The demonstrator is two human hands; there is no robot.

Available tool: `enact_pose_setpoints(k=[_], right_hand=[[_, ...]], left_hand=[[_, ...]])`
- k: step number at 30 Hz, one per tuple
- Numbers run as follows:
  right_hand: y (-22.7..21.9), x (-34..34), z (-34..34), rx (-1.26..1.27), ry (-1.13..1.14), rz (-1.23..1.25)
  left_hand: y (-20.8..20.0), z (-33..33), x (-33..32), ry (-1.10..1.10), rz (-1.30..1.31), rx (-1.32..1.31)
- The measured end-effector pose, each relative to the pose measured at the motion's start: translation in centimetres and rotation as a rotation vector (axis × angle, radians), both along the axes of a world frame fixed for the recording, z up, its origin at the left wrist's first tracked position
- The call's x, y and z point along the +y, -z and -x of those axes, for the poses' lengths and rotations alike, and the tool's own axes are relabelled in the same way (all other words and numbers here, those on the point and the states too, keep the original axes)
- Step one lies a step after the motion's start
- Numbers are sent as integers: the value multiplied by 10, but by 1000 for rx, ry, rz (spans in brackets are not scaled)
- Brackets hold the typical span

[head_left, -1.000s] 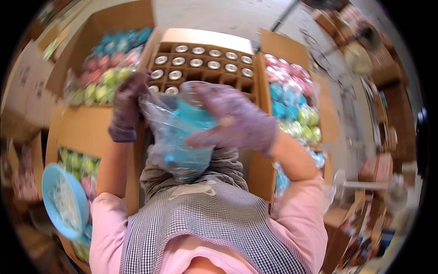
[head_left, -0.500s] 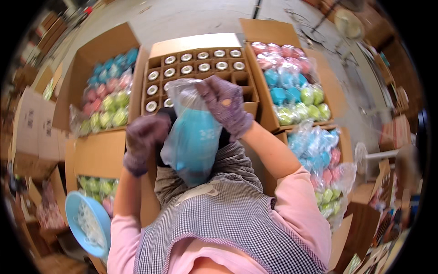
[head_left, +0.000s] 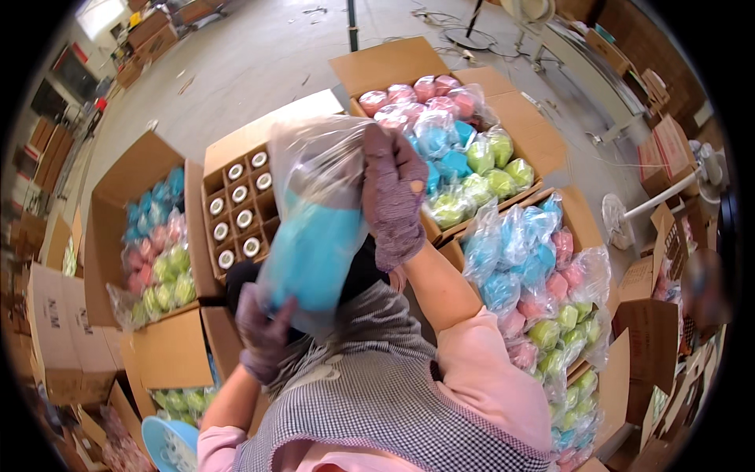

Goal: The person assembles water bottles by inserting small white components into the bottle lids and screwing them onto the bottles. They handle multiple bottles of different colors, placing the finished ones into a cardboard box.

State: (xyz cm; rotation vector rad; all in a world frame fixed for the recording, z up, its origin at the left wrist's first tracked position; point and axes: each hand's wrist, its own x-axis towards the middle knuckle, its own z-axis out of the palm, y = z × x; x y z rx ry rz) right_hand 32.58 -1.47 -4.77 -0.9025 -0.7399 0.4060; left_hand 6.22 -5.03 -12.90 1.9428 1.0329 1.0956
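A blue rounded container in a clear plastic bag point(head_left: 311, 252) hangs tilted in front of me, blurred by motion. My right hand point(head_left: 393, 193), in a purple-grey knitted glove, is closed round the gathered top of the bag. Lower down, my gloved left hand point(head_left: 265, 330) grips the bottom end, its fingers against the blue part. Behind the bag stands a divided carton point(head_left: 271, 118) with silver-topped items point(head_left: 240, 194) in several of its cells. The bag hides part of that carton.
At the right, open cartons point(head_left: 527, 118) hold bagged pink, blue and green items point(head_left: 476, 189). Another such carton point(head_left: 102, 259) stands at the left. A light-blue basin point(head_left: 157, 440) sits at the lower left. A stand fan point(head_left: 621, 220) is at the far right.
My left hand has come down onto the bottom of the bag, where before it was apart on the left. The right hand still grips the top. The view has turned toward the right.
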Motion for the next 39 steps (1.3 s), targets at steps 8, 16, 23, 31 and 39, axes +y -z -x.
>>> enact_pose_setpoints(k=[8, 16, 23, 31, 39], right_hand=[[144, 32, -217, -90, 432, 289], [211, 22, -410, -224, 602, 705], [203, 42, -493, -232, 614, 658], [222, 108, -556, -388, 373, 994], [234, 204, -600, -883, 502, 1122]], left_hand=[[-60, -220, 206, 322, -397, 503], [-1, -548, 261, 557, -1314, 787], [156, -713, 249, 1038, -1295, 833], [205, -694, 216, 983, -1309, 886], [107, -460, 173, 1242, -430, 283]])
